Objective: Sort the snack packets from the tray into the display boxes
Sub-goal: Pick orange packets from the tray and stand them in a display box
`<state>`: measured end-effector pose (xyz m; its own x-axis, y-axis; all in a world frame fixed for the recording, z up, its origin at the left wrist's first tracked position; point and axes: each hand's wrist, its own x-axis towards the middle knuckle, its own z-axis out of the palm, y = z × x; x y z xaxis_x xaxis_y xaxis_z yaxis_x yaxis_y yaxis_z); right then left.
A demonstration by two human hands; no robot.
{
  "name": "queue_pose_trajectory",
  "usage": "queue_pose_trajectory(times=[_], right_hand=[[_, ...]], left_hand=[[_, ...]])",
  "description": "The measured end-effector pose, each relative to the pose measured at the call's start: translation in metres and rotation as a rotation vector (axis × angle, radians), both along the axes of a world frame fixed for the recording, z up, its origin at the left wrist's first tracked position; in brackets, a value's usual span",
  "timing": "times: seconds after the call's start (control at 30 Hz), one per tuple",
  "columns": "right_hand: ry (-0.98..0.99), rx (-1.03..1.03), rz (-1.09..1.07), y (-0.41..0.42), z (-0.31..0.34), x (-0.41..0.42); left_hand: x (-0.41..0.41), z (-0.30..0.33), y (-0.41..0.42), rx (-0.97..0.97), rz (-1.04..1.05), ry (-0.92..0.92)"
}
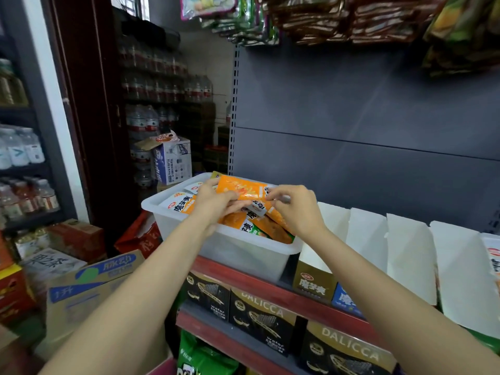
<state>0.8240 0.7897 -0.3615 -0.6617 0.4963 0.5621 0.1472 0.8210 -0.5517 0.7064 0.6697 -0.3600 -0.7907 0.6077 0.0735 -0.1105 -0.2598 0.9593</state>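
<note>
Both hands, left (216, 204) and right (293, 209), pinching one orange snack packet (238, 191) by its ends, just above the white tray (243, 250). Tray heaped with packets; white display boxes (365, 239) alongside mostly bare. Barely begun, by the look.

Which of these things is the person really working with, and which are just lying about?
In use: orange packet held by left hand and right hand; white tray of packets; white display boxes.

Lying about: wafer boxes below; cardboard boxes; water bottles; hanging bags.
</note>
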Motion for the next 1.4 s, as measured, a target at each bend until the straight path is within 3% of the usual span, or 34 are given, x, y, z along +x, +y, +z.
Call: queue_pose_trajectory(times=[0.07, 0.13, 0.2, 0.27, 0.6, 0.87, 1.07, 1.2, 1.4], right_hand=[[0.051, -0.097, -0.078, 0.006, 0.001, 0.008], [0.13, -0.425, -0.102, 0.012, 0.006, 0.023], [0.24, -0.746, -0.024, 0.021, 0.01, 0.044], [0.334, -0.861, 0.084, 0.029, 0.011, 0.068], [0.64, -0.689, -0.149, 0.086, 0.022, 0.211], [0.654, -0.481, -0.404, 0.126, 0.034, 0.297], [0.49, -0.268, -0.563, 0.153, 0.037, 0.331], [0.347, -0.209, -0.569, 0.16, 0.028, 0.336], [0.182, -0.197, -0.53, 0.168, 0.01, 0.329]], left_hand=[[0.011, 0.001, 0.002, 0.077, -0.004, -0.029], [0.027, 0.002, 0.007, 0.1, -0.029, -0.021], [0.044, 0.001, 0.018, 0.115, -0.076, -0.004], [0.06, -0.001, 0.033, 0.127, -0.114, 0.028], [0.162, -0.004, 0.128, -0.091, -0.237, 0.642], [0.241, -0.003, 0.19, -0.196, -0.277, 1.085], [0.27, -0.004, 0.217, -0.351, -0.38, 1.341], [0.271, -0.009, 0.231, -0.494, -0.324, 1.498], [0.269, -0.013, 0.237, -0.545, -0.319, 1.506]])
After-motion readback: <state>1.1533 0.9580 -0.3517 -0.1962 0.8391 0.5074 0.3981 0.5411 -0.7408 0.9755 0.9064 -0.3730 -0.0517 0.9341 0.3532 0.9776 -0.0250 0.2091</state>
